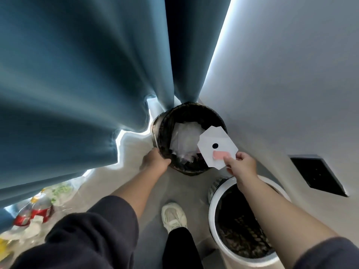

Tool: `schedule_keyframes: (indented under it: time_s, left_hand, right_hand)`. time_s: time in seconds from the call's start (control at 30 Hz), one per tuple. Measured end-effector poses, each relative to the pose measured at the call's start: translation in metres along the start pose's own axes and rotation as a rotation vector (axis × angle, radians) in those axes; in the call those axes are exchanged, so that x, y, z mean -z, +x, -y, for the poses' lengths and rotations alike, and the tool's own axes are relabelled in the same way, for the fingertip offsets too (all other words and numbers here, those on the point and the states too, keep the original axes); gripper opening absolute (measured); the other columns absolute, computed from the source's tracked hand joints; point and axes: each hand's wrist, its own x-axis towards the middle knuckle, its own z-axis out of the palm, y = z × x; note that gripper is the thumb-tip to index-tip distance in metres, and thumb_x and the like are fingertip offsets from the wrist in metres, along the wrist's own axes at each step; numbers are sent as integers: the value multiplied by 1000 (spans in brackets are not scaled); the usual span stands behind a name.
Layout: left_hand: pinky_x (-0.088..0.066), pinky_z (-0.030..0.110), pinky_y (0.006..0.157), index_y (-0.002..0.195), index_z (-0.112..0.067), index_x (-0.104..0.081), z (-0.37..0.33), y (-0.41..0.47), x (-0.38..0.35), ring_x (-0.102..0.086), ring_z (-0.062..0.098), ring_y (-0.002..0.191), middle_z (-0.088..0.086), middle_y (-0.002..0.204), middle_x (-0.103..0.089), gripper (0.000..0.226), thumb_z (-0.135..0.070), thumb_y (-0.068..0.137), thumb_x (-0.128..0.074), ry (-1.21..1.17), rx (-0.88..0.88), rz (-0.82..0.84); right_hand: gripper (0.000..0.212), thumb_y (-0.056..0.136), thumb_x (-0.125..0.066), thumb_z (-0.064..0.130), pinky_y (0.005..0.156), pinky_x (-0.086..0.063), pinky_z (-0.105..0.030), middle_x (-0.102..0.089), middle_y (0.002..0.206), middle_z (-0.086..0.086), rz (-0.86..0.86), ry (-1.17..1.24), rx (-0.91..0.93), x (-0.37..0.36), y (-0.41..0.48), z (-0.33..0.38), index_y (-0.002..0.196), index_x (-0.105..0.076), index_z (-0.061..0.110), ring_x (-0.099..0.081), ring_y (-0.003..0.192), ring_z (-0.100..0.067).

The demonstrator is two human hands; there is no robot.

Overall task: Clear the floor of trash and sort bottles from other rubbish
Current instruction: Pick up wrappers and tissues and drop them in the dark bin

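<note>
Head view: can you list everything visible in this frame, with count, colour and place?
paper card: one, white with black dot and pink patch, over the dark bin
dark bin: one, black-lined, at the curtain's foot, white rubbish inside
white bin: one, white, dark inside, lower right on the floor
bottles: at least two, clear with red labels, lower left, blurred
curtain: one, blue, upper left
wall plate: one, black, on the grey wall at right
shoe: one, off-white, bottom centre
left hand: grips the dark bin's near rim
right hand: pinches the paper card
</note>
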Motion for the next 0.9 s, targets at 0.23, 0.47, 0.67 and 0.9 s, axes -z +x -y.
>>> schedule_keyframes:
  time_s: [0.23, 0.47, 0.67, 0.9]
  left_hand:
    - [-43, 41, 102, 140, -19, -42, 29, -9, 17, -50, 28, 125, 10, 139, -50, 67, -35, 81, -71, 50, -66, 23]
    - [-42, 43, 102, 143, -21, -38, 60, -7, 31, -48, 28, 126, 7, 141, -47, 72, -41, 81, -69, 94, -106, -1]
    - [-38, 43, 103, 145, -26, -31, 110, -36, 57, -40, 27, 131, 4, 144, -41, 74, -46, 83, -66, 217, -130, -39]
    - [-35, 43, 104, 146, -26, -30, 193, -66, 84, -37, 26, 134, 4, 148, -37, 74, -48, 84, -64, 192, -107, -76]
  right_hand:
    - [33, 83, -69, 10, 62, -54, -28, -61, 85, 0, 11, 108, -48, -35, -16, 30, 115, -61, 4, -59, 69, -14]
    - [89, 85, -72, 35, 109, -34, -46, -27, 156, -8, -45, -497, 126, -64, -34, 28, 153, -16, 20, -30, 141, -30]
    - [79, 94, -49, 51, 116, -15, -54, -1, 163, -3, -39, -1163, 478, -72, -82, 20, 154, -2, 31, 1, 149, -28]
    - [77, 96, -42, 53, 117, -12, -55, 6, 163, -6, 49, -1374, 724, -126, -143, 9, 153, 4, 31, 6, 149, -31]
